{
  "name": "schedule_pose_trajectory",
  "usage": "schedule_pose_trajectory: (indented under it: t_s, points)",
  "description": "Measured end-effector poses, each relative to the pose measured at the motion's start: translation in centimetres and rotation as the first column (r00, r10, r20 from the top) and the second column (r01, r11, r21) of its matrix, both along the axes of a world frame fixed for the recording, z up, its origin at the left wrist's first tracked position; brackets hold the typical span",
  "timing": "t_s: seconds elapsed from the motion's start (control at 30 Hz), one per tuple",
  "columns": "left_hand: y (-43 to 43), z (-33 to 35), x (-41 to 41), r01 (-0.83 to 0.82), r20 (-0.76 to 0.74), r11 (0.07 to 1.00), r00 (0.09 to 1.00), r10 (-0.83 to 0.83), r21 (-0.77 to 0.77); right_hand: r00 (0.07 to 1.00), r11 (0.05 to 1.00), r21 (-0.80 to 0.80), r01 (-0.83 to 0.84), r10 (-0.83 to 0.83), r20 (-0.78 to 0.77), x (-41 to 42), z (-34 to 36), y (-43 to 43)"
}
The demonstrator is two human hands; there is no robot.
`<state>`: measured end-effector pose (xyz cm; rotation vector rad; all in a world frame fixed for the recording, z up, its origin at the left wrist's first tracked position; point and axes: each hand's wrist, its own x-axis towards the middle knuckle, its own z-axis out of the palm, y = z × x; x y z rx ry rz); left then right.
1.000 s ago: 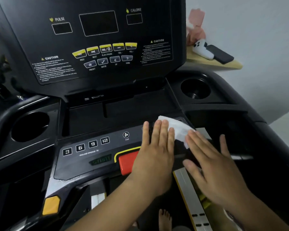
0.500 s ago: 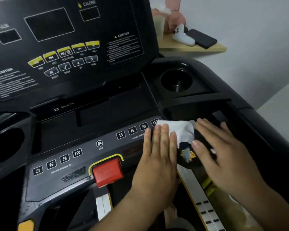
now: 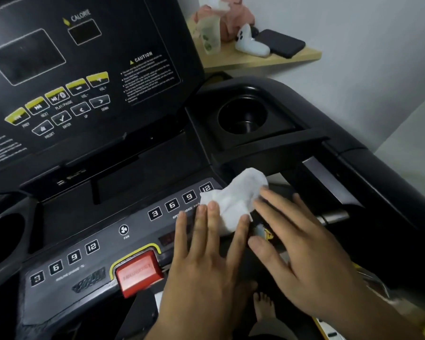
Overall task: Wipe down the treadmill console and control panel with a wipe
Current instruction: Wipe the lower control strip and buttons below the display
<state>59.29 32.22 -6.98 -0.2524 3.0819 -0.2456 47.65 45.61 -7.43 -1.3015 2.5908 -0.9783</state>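
I see one wipe (image 3: 233, 202), white and crumpled into a soft lump, lying on the right end of the grey control panel (image 3: 103, 256), just past the "12" button. My left hand (image 3: 204, 273) lies flat on the panel with its fingers (image 3: 212, 217) spread; the middle fingertips press the wipe's near edge, holding it down rather than pinching it. My right hand (image 3: 302, 251) is open too, fingers (image 3: 268, 207) spread, their tips touching the wipe's right side. The wipe sticks out beyond both sets of fingertips. On the panel I count two rows of four number buttons, one fan button and one red stop button (image 3: 138, 273). The upright console (image 3: 84, 69) stands behind.
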Motion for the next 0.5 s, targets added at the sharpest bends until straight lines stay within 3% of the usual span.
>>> schedule_pose_trajectory:
  t_s: [0.1,0.17,0.33,0.5]
  points:
    - [0.4,0.7,-1.0,-0.022,-0.031,1.000,0.999,0.023,0.014,0.977,0.987,0.053,-0.149,0.139,0.162,-0.1,0.1,-1.9]
    - [-0.1,1.1,-1.6,-0.034,-0.015,0.999,0.999,0.035,0.005,0.964,0.981,0.101,-0.163,0.137,0.228,-0.5,0.6,-3.8]
    - [-2.5,2.5,-2.5,-0.062,-0.049,0.997,0.997,0.059,-0.054,0.962,0.975,0.131,-0.181,0.148,0.231,-2.2,1.7,-7.4]
    - [-1.4,1.9,-0.1,0.034,-0.049,0.999,0.998,-0.033,0.017,0.970,0.957,0.216,-0.191,0.150,0.191,-1.0,1.1,-3.1]
